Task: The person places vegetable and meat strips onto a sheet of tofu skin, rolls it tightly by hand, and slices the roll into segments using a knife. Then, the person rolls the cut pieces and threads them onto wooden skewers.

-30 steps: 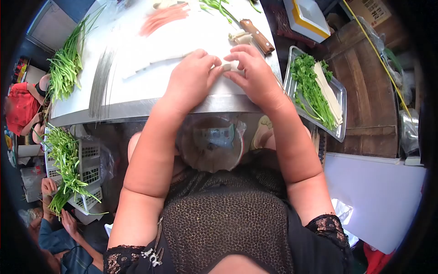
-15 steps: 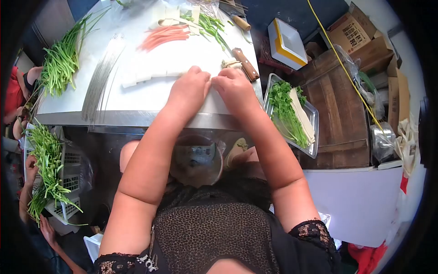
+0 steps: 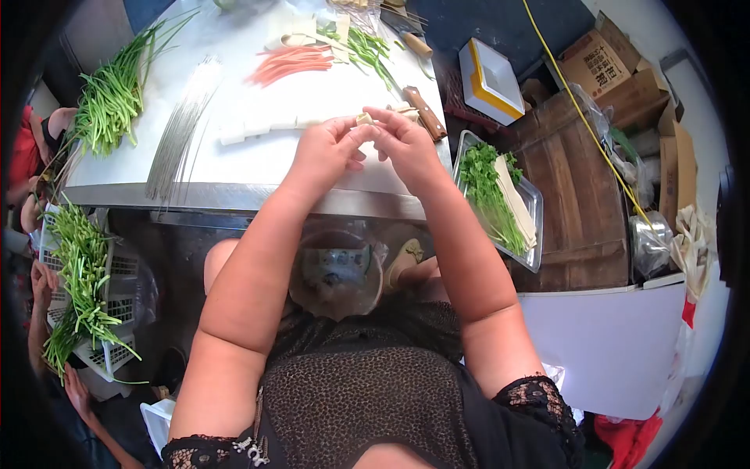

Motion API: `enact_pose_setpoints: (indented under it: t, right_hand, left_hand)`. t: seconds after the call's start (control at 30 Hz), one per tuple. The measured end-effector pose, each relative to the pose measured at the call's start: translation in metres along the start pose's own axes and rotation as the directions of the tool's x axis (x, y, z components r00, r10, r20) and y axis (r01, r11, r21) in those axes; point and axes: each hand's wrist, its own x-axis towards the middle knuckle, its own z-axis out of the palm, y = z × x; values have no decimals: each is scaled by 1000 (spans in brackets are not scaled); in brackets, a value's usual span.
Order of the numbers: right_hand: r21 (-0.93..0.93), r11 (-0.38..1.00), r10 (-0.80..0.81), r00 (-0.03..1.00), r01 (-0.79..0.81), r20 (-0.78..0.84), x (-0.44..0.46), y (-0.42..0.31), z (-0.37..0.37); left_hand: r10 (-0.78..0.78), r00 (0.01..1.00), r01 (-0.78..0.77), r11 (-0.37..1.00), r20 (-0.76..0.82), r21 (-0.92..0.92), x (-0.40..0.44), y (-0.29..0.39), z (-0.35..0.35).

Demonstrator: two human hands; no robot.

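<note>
Since the earlier frame, the person's fingers have uncurled and shifted, so that a small pale roll (image 3: 364, 119), hidden then, shows between the two hands. At far left, a bunch of green stalks (image 3: 109, 105) lies on the metal table (image 3: 234, 194); below it, more cut greens (image 3: 82, 273) spill over a white basket (image 3: 119, 309), with a co-worker's hand (image 3: 44, 281) beside them; next come thin skewers (image 3: 181, 137), then a row of white pieces (image 3: 269, 127), with orange strips (image 3: 293, 65) beyond. The left hand (image 3: 325, 152) is half curled, thumb and fingertips at the roll, lower fingers loose; the right hand (image 3: 405, 148) meets it, fingers bent, pinching the roll's other side; just past it lies a wooden-handled knife (image 3: 424, 113); farther right, a metal tray (image 3: 533, 258) holds leafy greens (image 3: 491, 187) and pale strips (image 3: 515, 205).
</note>
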Motion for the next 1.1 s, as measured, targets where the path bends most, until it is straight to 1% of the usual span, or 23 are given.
enact_pose_setpoints:
  t: [0.03,0.1,0.13,0.17,0.2,0.23,0.27,0.3,0.33,0.37,0.4,0.43,0.5,0.53,0.6,0.63,0.7,0.73,0.8,0.93,1.1]
  right_hand:
    - [5,1000,-2,1000,2,-5,-3,0,-1]
    - [61,998,20,1000,-19,-9,-12,3,-7]
    - [66,998,20,1000,-19,-17,-20,4,-11]
    - [-226,969,-136,982,105,-129,-30,3,-18]
    - [-510,841,-310,932,177,-186,-37,2,-29]
    - [-812,541,-517,848,218,-116,-37,9,-51]
    - [-879,467,-453,879,92,-149,-43,14,-61]
    - [-925,378,-391,900,-34,-192,-49,20,-67]
    - [-924,379,-390,899,-39,-198,-51,26,-69]
    - [-907,418,-333,922,-42,-196,-53,30,-69]
    - [-889,456,-275,943,-45,-189,-55,33,-70]
    - [-888,458,-270,944,-49,-191,-60,35,-71]
    - [-855,517,-334,928,31,-168,-74,30,-69]
    - [-853,520,-329,929,28,-170,-87,26,-68]
    - [-791,608,-309,938,69,-156,-122,17,-66]
    - [-791,608,-307,939,68,-156,-135,15,-63]
    - [-712,695,-281,949,99,-143,-160,15,-59]
    - [-707,701,-275,950,90,-151,-167,18,-57]
    - [-655,750,-263,951,94,-165,-174,22,-52]
    - [-671,733,-281,947,109,-154,-172,18,-50]
    - [-680,726,-266,953,100,-143,-169,16,-52]
  left_hand:
    - [0,1000,0,1000,4,6,0,0,1]
    - [-29,999,27,999,-45,-44,-1,-6,4]
    - [-31,999,29,999,-38,-38,-1,-8,6]
    - [-4,998,0,998,-60,-68,-2,-10,8]
    - [21,996,-29,995,-84,-99,-2,-11,10]
    - [22,996,-30,995,-81,-99,-2,-9,10]
    - [107,990,-92,984,-90,149,-3,-7,9]
    - [192,979,-148,909,-76,389,-4,-6,9]
    - [190,979,-149,909,-70,390,-3,-8,11]
    - [376,926,-291,747,-19,598,-1,-11,13]
    - [531,844,-393,519,74,759,1,-14,15]
    - [527,847,-392,521,76,759,2,-17,16]
    - [501,857,-368,429,122,825,7,-21,16]
    - [495,860,-366,430,124,825,10,-22,16]
    - [428,897,-310,433,109,847,15,-20,15]
    - [427,898,-309,434,109,846,18,-18,13]
    - [400,905,-332,444,147,832,20,-18,9]
    - [391,907,-332,443,154,833,20,-18,8]
    - [375,918,-310,468,132,828,20,-15,6]
    - [386,915,-300,463,114,834,20,-15,6]
    - [403,911,-295,486,89,823,19,-15,6]
